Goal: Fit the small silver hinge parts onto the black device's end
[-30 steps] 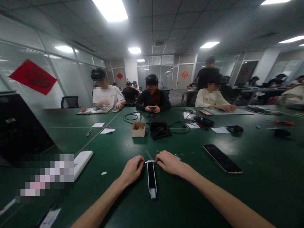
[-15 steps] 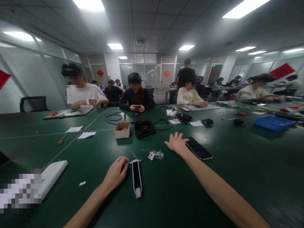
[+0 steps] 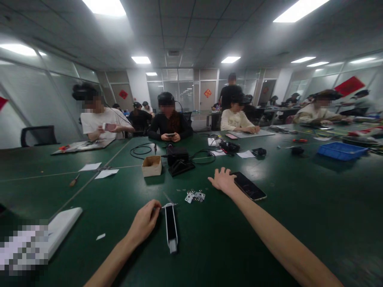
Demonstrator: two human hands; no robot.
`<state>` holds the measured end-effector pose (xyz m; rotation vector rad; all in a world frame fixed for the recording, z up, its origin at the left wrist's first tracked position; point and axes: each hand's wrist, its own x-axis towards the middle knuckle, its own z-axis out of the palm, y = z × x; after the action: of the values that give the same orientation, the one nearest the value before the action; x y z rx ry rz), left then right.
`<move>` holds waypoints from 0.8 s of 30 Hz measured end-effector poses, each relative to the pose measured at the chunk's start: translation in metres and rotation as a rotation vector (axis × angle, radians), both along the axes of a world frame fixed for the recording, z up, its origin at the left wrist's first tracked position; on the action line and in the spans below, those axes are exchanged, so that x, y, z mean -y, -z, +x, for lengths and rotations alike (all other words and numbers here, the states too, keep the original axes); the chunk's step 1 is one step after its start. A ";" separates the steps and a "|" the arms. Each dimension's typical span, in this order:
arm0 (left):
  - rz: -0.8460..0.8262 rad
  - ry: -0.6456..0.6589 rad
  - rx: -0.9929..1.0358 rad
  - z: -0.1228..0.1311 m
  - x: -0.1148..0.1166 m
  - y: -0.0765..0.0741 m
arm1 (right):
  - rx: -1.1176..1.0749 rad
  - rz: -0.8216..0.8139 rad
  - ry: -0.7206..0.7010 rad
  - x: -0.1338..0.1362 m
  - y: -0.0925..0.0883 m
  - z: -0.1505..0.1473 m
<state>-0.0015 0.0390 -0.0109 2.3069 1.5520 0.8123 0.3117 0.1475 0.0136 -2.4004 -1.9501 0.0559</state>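
Note:
My right hand (image 3: 224,180) lies on the green table with fingers spread, its fingertips beside the near-left end of a black smartphone (image 3: 250,186). My left hand (image 3: 147,217) rests on the table with fingers curled together, next to the top end of a slim black strip in a white frame (image 3: 171,227). A thin rod crosses that end and reaches toward my left fingertips; whether they grip it is hidden. Between my hands sits a small pile of pale metal plates and bits (image 3: 194,196). Which parts these are, I cannot make out.
Ahead stand an open cardboard box (image 3: 151,166) and a black device (image 3: 180,161) with cables. A blue tray (image 3: 342,151) is at the right, a white flat box (image 3: 66,231) at the left. A brush (image 3: 74,180) and papers lie farther off. Several people sit across the table.
My view has shifted slightly, so the scene sits a little farther left. Both my hands keep their places on the table. The person at the far left has shifted the item in their hands.

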 end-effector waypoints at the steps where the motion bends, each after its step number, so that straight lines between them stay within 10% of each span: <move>1: -0.005 0.002 0.002 0.000 0.000 0.001 | 0.004 0.033 -0.056 0.004 -0.004 -0.005; 10: -0.040 0.020 0.024 -0.001 0.003 0.004 | -0.209 0.014 -0.949 0.067 -0.034 -0.080; 24: 0.030 0.069 0.110 0.001 0.008 0.001 | -0.308 0.257 -0.966 0.083 0.025 -0.111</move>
<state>-0.0007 0.0313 -0.0119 2.2809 1.4156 0.9344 0.2004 0.0644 -0.0113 -1.0505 -2.5220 0.1774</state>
